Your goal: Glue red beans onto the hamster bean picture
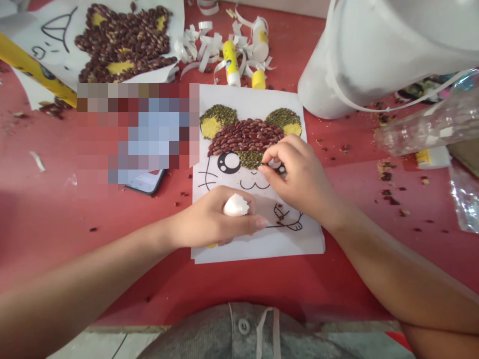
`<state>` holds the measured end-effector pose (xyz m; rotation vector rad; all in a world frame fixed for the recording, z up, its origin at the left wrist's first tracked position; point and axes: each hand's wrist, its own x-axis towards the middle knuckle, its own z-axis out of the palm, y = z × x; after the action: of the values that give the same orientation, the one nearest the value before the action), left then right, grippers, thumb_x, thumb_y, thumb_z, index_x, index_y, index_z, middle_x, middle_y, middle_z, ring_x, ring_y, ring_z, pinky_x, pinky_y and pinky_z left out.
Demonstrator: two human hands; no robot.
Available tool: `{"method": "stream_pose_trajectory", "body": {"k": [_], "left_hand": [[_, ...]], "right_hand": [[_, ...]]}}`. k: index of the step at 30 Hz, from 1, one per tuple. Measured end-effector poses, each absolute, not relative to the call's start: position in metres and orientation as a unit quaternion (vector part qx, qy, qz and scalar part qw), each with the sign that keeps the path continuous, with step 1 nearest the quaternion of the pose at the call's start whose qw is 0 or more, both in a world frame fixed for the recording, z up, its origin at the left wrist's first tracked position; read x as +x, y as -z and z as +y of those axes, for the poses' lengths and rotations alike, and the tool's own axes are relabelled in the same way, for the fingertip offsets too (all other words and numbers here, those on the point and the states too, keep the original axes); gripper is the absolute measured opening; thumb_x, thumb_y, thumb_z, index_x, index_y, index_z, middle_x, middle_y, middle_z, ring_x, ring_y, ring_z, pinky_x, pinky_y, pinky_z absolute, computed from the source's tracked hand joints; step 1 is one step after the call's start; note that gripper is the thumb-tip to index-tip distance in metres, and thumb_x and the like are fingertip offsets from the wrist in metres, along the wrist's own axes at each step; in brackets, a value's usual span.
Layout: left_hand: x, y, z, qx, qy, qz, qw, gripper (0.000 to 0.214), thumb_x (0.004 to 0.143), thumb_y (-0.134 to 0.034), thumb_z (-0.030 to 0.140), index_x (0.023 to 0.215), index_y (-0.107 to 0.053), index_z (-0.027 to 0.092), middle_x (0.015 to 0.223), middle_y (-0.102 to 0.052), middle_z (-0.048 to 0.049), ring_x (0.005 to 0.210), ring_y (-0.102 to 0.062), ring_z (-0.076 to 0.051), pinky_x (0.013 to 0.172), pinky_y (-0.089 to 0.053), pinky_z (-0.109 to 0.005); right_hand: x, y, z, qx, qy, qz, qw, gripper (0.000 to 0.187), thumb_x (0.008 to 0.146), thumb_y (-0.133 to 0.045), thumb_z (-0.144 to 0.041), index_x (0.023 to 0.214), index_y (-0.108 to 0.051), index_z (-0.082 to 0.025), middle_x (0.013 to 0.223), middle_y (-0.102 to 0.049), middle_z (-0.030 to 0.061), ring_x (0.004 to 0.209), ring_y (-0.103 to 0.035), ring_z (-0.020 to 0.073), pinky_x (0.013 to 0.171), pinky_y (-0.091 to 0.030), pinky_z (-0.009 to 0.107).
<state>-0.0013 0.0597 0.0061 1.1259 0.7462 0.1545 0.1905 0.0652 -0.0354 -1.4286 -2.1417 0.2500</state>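
The item (275, 163) in the right hand (299, 179) too small to tell; phone (146, 182) mostly pixelated.

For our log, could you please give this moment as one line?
left hand: holds white lump | right hand: touching bean picture

Two hands, left hand (211, 218) and right hand (299, 182), one white lump (235, 205) in the left. Two bean collage sheets: one under the hands (258, 247), one further up (123, 45). Two glue sticks (231, 62) (260, 40), one yellow cap (258, 79), one phone (147, 182), one white bucket (355, 65), one clear plastic bottle (430, 119).
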Motion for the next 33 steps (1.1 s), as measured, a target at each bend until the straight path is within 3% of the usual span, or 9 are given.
{"method": "stream_pose_trajectory", "body": {"k": [4,8,13,22,33], "left_hand": [[-0.003,-0.004,0.059,0.524,-0.072,0.346,0.775,0.029,0.074,-0.067,0.03,0.056,-0.049,0.016,0.041,-0.045,0.0072,0.036,-0.039,-0.005,0.035,-0.033,-0.016],[-0.004,-0.002,0.059,0.522,-0.076,0.341,0.778,0.029,0.075,-0.065,0.032,0.058,-0.049,0.017,0.04,-0.044,0.0068,0.036,-0.039,-0.005,0.035,-0.033,-0.017],[-0.004,-0.001,0.059,0.516,-0.079,0.34,0.782,0.028,0.075,-0.066,0.032,0.058,-0.049,0.017,0.041,-0.044,0.0069,0.036,-0.039,-0.005,0.034,-0.033,-0.017],[-0.004,0.0,0.059,0.516,-0.083,0.334,0.784,0.027,0.076,-0.065,0.031,0.059,-0.049,0.017,0.039,-0.043,0.0071,0.035,-0.038,-0.006,0.034,-0.032,-0.017],[-0.005,0.0,0.058,0.512,-0.082,0.337,0.786,0.028,0.076,-0.065,0.031,0.058,-0.049,0.017,0.038,-0.042,0.0073,0.034,-0.038,-0.005,0.033,-0.031,-0.016]], "right_hand": [[0.191,0.035,0.066,-0.525,-0.083,-0.798,0.283,0.004,0.081,-0.053,-0.017,0.081,-0.055,-0.019,0.083,-0.054,0.0049,0.08,-0.053,0.0196,0.075,-0.043,0.036],[0.194,0.033,0.065,-0.506,-0.035,-0.807,0.302,0.02,0.084,-0.046,-0.011,0.086,-0.064,-0.02,0.08,-0.057,0.0052,0.082,-0.052,0.0203,0.077,-0.041,0.037],[0.198,0.035,0.061,-0.484,0.025,-0.834,0.263,0.026,0.081,-0.048,-0.01,0.084,-0.071,-0.022,0.075,-0.058,0.0049,0.077,-0.049,0.0208,0.071,-0.037,0.038],[0.2,0.035,0.061,-0.483,0.005,-0.816,0.317,0.027,0.079,-0.049,-0.01,0.085,-0.073,-0.022,0.07,-0.059,0.0037,0.069,-0.049,0.0176,0.066,-0.04,0.035],[0.201,0.037,0.063,-0.491,0.016,-0.81,0.32,0.03,0.079,-0.047,-0.008,0.089,-0.073,-0.019,0.073,-0.059,0.0056,0.072,-0.05,0.0185,0.068,-0.043,0.035]]}}
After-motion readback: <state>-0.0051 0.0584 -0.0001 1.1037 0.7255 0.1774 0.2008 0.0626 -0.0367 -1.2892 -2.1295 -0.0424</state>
